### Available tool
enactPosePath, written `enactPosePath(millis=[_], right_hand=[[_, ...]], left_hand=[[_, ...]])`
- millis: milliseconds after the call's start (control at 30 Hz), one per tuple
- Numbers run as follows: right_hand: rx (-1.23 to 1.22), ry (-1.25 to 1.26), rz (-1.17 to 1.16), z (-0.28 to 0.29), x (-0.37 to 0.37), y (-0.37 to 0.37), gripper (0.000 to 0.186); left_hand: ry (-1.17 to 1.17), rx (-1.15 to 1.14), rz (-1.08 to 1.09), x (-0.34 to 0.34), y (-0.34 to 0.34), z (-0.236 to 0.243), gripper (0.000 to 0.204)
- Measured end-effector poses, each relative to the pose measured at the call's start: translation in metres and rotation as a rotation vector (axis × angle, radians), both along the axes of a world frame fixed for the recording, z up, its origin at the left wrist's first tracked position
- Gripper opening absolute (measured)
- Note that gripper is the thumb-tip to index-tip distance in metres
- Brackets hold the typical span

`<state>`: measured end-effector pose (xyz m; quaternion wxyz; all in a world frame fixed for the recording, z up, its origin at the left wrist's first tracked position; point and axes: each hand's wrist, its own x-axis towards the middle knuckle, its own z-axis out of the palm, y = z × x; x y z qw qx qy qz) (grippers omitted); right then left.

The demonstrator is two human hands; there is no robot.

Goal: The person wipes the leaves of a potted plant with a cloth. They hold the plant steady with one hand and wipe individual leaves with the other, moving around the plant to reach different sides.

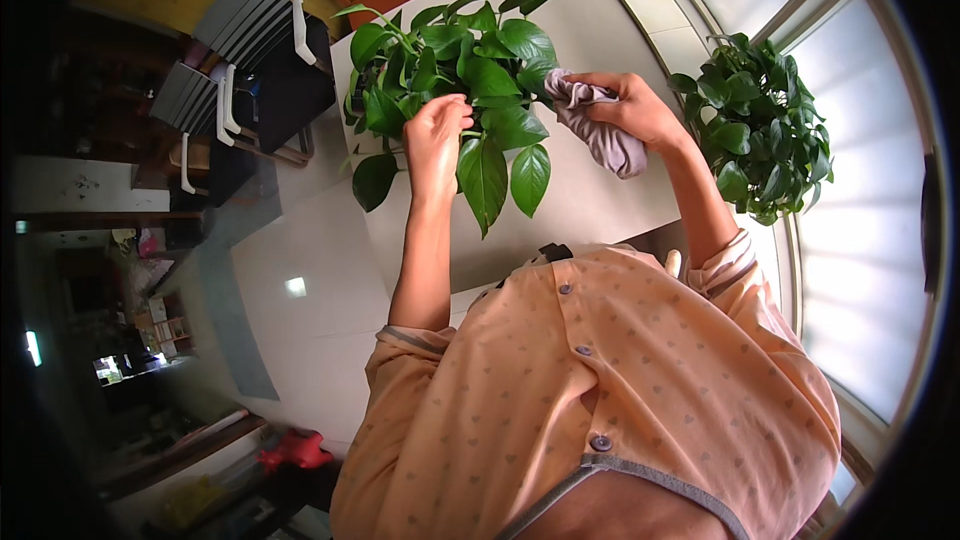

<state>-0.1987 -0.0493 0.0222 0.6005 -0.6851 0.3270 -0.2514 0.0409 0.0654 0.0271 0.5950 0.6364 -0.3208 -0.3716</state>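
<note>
The right hand [642, 110] has its thumb and fingers clamped on a cloth [618, 148], soft, greyish-mauve and crumpled into thick folds, its loose end hanging below the grip. Left of that grip, the potted plant [490, 78] spreads its smooth, glossy, heart-shaped green leaves on thin stems; the cloth's upper edge meets the nearest leaves in view, though whether they touch I cannot tell. The left hand [432, 135] is at the front of this foliage, its fingers curled among the leaves; whether they pinch a stem or a leaf I cannot tell. Under both hands lies a smooth, pale tabletop [600, 208]. To the right of the cloth grip, a second leafy plant [748, 130] stands by whitish, translucent window panes [860, 155]. Left of the left hand are chairs with grey slatted backs [245, 20]. Nearer the body, the peach shirt [640, 360] carries a print of small hearts and round buttons.
</note>
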Motion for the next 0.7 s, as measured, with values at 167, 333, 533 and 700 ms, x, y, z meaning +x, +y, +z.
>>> enactPosePath(millis=[167, 333, 533, 700], right_hand=[[0.263, -0.126, -0.027, 0.006, 0.001, -0.004, 0.047], [0.417, -0.192, 0.015, 0.003, -0.001, -0.012, 0.048], [0.496, -0.234, 0.010, -0.005, 0.005, -0.014, 0.045], [0.519, -0.266, 0.019, -0.009, 0.011, -0.015, 0.042]], left_hand=[[-0.037, 0.133, -0.059, -0.005, -0.014, 0.001, 0.020], [-0.188, 0.022, -0.045, -0.012, -0.023, -0.011, 0.018], [-0.362, -0.009, -0.082, -0.025, -0.036, -0.018, 0.029], [-0.163, 0.117, -0.136, -0.029, -0.035, 0.003, 0.040]])
